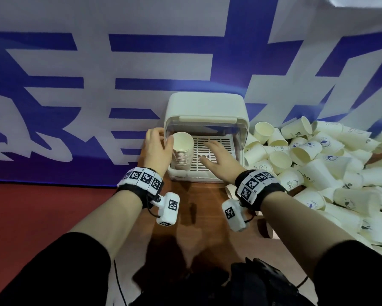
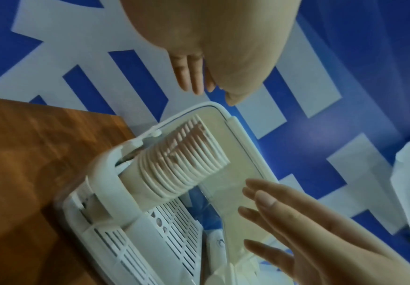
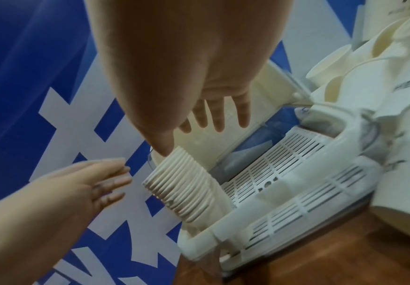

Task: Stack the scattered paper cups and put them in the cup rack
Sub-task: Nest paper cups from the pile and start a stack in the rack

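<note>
— Head view first: we see the stack of cups (image 1: 183,151) standing upright in the front left corner of the cup rack (image 1: 207,138); our left hand (image 1: 157,146) sits just left of it, fingers loosely curved beside the stack and the rack's wall; whether they touch the cups we cannot tell from here.

— And our right hand (image 1: 221,160) lies over the slotted floor of the rack, fingers spread and slack, holding nothing; the loose cups (image 1: 318,164) are heaped on the table (image 1: 203,208) to the right of the rack.

— Left wrist view: the stack (image 2: 181,164) runs with its long axis up from the rack floor (image 2: 174,227), rims stepped one over another; our left fingers (image 2: 189,77) are straight and apart from it, released; the right hand's fingers (image 2: 267,200) hang open on the far side.

— Right wrist view agrees; a gap shows between the left hand (image 3: 96,185) and the stack (image 3: 184,185); our right thumb (image 3: 162,146) lies near the top rim, though touch is unclear.

— So we judge the stack placed; the next cups lie to the right, and our right hand is the nearer one; it must clear the rack's raised lid (image 1: 207,119) on leaving.
</note>
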`<action>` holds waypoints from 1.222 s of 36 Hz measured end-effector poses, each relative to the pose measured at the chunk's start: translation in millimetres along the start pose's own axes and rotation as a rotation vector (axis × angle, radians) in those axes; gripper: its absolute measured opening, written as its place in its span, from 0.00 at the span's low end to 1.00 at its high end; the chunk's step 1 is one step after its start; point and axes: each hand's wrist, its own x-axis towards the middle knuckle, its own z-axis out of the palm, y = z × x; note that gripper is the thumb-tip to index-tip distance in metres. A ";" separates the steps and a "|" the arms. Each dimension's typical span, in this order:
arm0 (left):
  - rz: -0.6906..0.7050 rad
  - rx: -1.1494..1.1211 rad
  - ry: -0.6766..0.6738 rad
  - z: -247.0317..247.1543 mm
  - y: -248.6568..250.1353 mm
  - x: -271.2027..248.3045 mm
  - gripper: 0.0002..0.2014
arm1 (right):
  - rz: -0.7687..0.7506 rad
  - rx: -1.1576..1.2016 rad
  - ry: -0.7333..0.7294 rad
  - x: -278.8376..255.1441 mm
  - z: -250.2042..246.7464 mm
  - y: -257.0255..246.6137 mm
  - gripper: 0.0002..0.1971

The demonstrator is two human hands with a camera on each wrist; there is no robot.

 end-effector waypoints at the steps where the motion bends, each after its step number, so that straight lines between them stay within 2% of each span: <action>1: 0.042 0.007 0.000 2.8 6.3 -5.7 0.13 | -0.004 -0.008 0.008 -7.6 -2.7 5.2 0.27; 5: 0.186 0.062 -0.017 13.8 30.5 -25.2 0.14 | 0.008 -0.005 0.059 -30.2 -13.8 17.2 0.21; 12: 0.277 0.040 -0.256 49.2 49.4 -59.1 0.15 | 0.204 0.029 0.129 -74.5 -37.5 50.5 0.13; 16: 0.264 0.053 -0.388 73.4 52.7 -73.4 0.16 | 0.312 0.029 0.190 -96.0 -54.1 74.2 0.13; 21: 0.264 0.178 -0.586 100.2 54.8 -88.8 0.16 | 0.373 0.001 0.226 -116.4 -71.7 99.3 0.14; 28: 0.107 0.363 -0.798 127.8 46.9 -105.5 0.23 | 0.348 -0.029 0.158 -121.9 -80.8 127.9 0.21; 32: 0.086 0.445 -0.817 137.4 39.9 -111.5 0.31 | 0.323 -0.101 0.072 -116.0 -80.4 135.0 0.25; 35: 0.095 0.498 -0.799 144.5 36.5 -115.2 0.37 | 0.328 -0.111 -0.019 -111.4 -77.2 139.5 0.31; 39: 0.090 0.527 -0.809 155.4 33.3 -119.1 0.40 | 0.277 -0.142 -0.142 -106.8 -71.8 144.4 0.42; 44: 0.109 0.569 -0.799 168.6 31.3 -122.4 0.39 | 0.229 -0.258 -0.188 -101.4 -65.4 147.4 0.44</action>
